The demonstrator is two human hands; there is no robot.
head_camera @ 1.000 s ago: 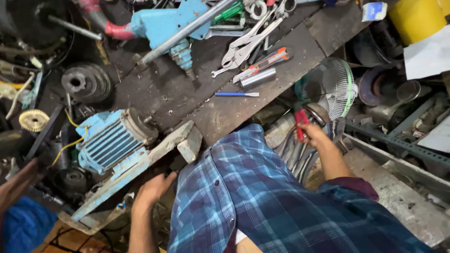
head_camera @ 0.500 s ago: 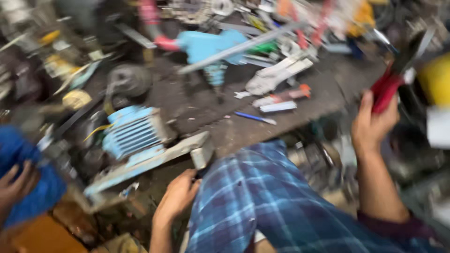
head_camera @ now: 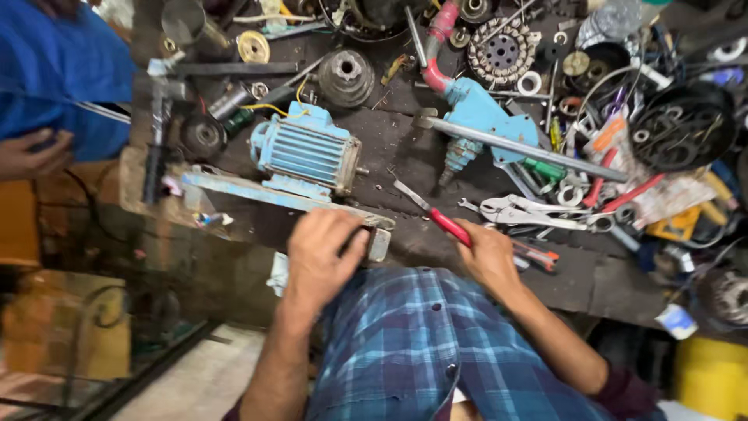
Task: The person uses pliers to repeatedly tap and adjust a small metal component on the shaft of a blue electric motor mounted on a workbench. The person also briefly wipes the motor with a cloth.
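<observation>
Nearest the camera, the person's checked shirt [head_camera: 413, 351] is filling the lower middle of the head view. Just beyond it, the left hand [head_camera: 321, 253] is pressing down with its fingers curled over the near end of the pale blue base rail [head_camera: 273, 195], beside a small pale block at the bench edge. The right hand [head_camera: 489, 257] is closing around the red-handled screwdriver [head_camera: 436, 214], its blade pointing up and left toward the blue electric motor [head_camera: 305, 152], which is sitting on that rail near the middle of the dark workbench [head_camera: 389, 156]. The tip is hanging short of the motor's shaft end, probably not touching, though blur is making that hard to judge. The step in hand looks like bringing the tool in while steadying the mount; the next move calls for setting the tip squarely. Farther off, a blue pump body with a long steel rod [head_camera: 522, 144] is lying among loose pliers, pulleys and washers.
</observation>
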